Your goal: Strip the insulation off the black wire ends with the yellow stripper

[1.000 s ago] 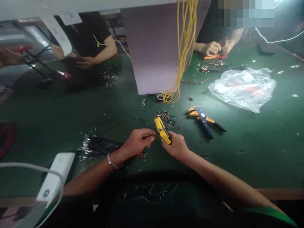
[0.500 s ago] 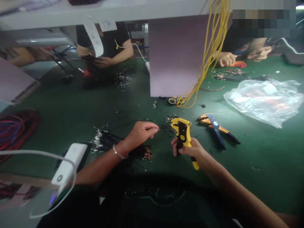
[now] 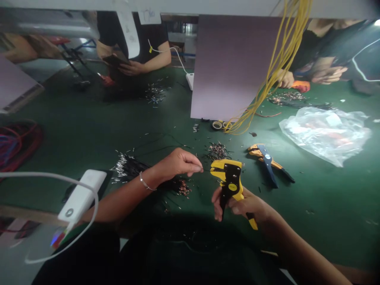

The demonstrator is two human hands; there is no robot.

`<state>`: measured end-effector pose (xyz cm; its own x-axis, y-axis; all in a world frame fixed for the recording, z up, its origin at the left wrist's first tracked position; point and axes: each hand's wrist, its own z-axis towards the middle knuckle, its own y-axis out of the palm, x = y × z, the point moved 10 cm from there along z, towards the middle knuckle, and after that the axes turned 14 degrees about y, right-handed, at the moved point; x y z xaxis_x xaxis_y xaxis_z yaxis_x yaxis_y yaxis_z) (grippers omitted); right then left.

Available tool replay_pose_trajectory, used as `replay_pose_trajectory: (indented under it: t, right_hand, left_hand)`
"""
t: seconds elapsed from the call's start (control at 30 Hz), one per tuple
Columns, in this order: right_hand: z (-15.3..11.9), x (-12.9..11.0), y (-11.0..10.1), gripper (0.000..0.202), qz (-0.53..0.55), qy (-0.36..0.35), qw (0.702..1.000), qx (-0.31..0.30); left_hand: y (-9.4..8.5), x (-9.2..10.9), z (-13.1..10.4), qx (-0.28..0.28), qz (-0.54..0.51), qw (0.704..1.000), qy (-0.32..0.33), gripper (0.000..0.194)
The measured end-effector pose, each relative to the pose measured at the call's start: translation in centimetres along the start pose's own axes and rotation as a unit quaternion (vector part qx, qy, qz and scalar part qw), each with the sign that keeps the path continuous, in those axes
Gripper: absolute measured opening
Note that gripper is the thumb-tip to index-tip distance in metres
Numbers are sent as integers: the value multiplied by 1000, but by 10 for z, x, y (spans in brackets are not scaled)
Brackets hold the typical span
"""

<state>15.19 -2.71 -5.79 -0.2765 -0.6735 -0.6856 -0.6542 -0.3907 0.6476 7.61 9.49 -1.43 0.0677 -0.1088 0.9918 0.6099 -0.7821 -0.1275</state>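
My left hand (image 3: pixel 185 163) is closed in a pinch on a thin black wire (image 3: pixel 207 170), whose end points at the jaws of a wire stripper. The yellow and black wire stripper (image 3: pixel 230 178) is held in my right hand (image 3: pixel 237 204), fingers around its handles, jaws facing left. Its jaw mouth is right by the wire's end; whether they touch I cannot tell. Beneath my left wrist lies a bundle of black wires (image 3: pixel 130 168), with silvery ends to the left and copper ends (image 3: pixel 184 187) to the right. Behind the stripper's jaws is a pile of short scraps (image 3: pixel 218 151).
Another wire stripper (image 3: pixel 268 164), blue and orange, lies to the right, near a clear plastic bag (image 3: pixel 326 132). Yellow wires (image 3: pixel 276 79) hang beside an upright panel (image 3: pixel 228 67). A white power bank (image 3: pixel 83 194) with a cable sits at left. Two co-workers are across the table.
My right hand has brought the stripper lower and nearer the viewer, its jaws now level with my left fingers. My left hand has shifted slightly right and down. The view has tilted a little.
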Motion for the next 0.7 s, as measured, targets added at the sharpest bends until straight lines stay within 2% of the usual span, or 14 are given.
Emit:
replay_pose_trajectory:
  t: [0.3, 0.5, 0.7]
  right_hand:
    - [4, 3, 5, 41, -5, 2, 1000, -3]
    - [5, 7, 3, 43, -12, 5, 1000, 3]
    - [5, 7, 2, 32, -30, 21, 999, 40]
  left_hand:
    - [8, 2, -4, -20, 32, 999, 2, 16]
    - [13, -1, -6, -18, 5, 1000, -18, 16]
    - [16, -4, -7, -17, -8, 999, -36, 17]
